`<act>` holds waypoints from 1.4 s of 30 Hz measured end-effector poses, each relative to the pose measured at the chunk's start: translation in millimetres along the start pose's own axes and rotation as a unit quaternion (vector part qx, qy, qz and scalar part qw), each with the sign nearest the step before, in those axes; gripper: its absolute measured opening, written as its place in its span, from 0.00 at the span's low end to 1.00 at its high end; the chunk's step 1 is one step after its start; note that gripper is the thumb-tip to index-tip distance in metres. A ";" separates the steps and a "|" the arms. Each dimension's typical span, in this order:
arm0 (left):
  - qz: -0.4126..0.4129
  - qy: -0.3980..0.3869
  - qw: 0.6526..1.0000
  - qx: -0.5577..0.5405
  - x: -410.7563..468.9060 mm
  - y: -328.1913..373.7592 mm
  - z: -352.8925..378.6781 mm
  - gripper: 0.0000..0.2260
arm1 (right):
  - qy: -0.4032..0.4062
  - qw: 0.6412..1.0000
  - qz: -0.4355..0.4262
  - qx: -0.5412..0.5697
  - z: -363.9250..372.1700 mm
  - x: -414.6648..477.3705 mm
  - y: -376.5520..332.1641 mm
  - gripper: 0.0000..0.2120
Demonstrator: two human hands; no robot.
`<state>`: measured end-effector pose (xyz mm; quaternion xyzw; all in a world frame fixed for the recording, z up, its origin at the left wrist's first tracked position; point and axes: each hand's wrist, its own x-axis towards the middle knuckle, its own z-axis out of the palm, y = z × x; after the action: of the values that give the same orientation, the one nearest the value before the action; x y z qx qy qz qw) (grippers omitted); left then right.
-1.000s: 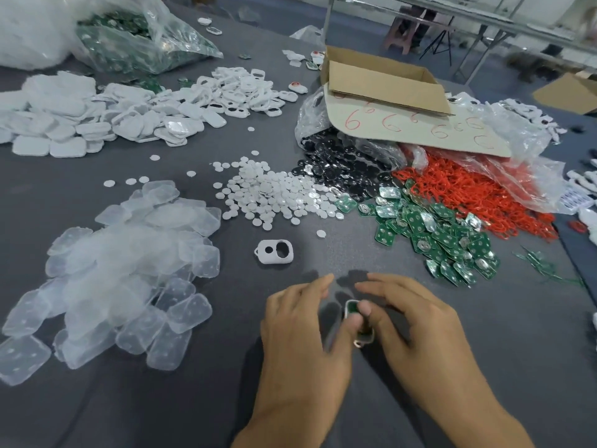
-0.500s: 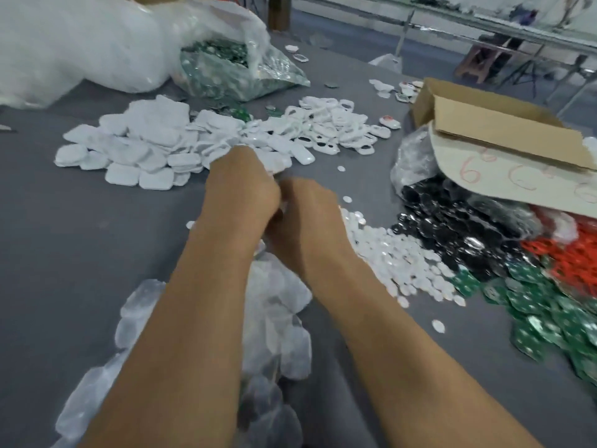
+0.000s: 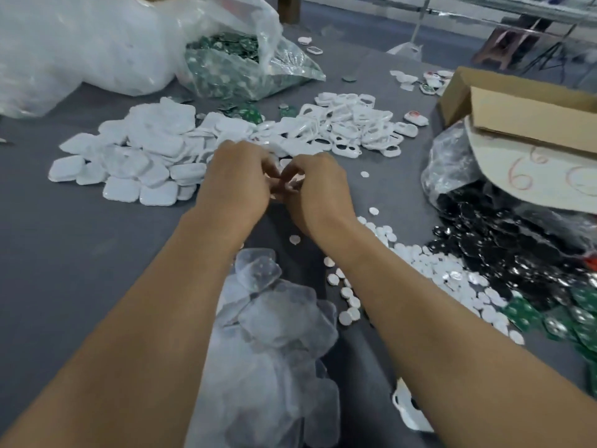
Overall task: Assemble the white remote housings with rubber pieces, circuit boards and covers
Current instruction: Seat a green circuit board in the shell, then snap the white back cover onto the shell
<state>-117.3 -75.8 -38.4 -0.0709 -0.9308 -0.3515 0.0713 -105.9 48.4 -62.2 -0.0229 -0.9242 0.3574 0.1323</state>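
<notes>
Left hand (image 3: 237, 179) and right hand (image 3: 318, 189) pinched together on small white part (image 3: 295, 182), beside solid covers (image 3: 135, 163), likely for capping.

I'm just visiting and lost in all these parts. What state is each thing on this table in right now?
Left hand: curled, fingers pinching a small white piece.
Right hand: curled, meeting the left.
White piece: mostly hidden between fingers.
Solid white covers: loose heap.
Clear rubber pads: loose heap.
Plastic bag: open.
Cardboard box: open.
</notes>
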 end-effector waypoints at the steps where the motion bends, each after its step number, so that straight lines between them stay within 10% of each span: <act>1: 0.005 -0.002 1.000 -0.002 -2.3 1.7 -1.0 0.09 | -0.006 1.000 0.009 0.019 -3.8 -1.1 1.4 0.08; 13: 0.058 0.108 0.992 -0.035 -35.7 38.7 -21.3 0.06 | -0.041 0.989 -0.049 0.131 -61.4 -20.5 -8.4 0.16; 17: 0.040 0.077 0.971 -0.223 -75.1 61.2 -33.4 0.01 | -0.057 0.982 -0.057 0.173 -102.5 -64.9 -15.2 0.20; 23: -0.058 -0.208 0.804 -0.554 -202.2 91.9 -22.2 0.14 | -0.081 0.952 0.043 0.291 -184.5 -216.3 9.8 0.21; 30: -0.175 -0.385 0.628 -0.654 -307.7 115.3 16.1 0.16 | -0.041 0.894 0.180 0.408 -226.0 -352.8 28.7 0.22; 38: -0.085 -0.311 0.765 -0.558 -341.4 129.0 45.4 0.16 | 0.102 0.957 0.167 0.217 -228.8 -393.4 37.1 0.28; 42: -0.053 -0.332 0.777 -0.532 -347.0 132.5 52.9 0.10 | 0.077 0.972 0.152 0.163 -234.1 -401.6 55.1 0.28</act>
<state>242.5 29.4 -55.7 -0.1607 -0.5639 -0.7486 -0.3095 339.5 187.5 -24.5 -0.1691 -0.8264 0.5160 0.1490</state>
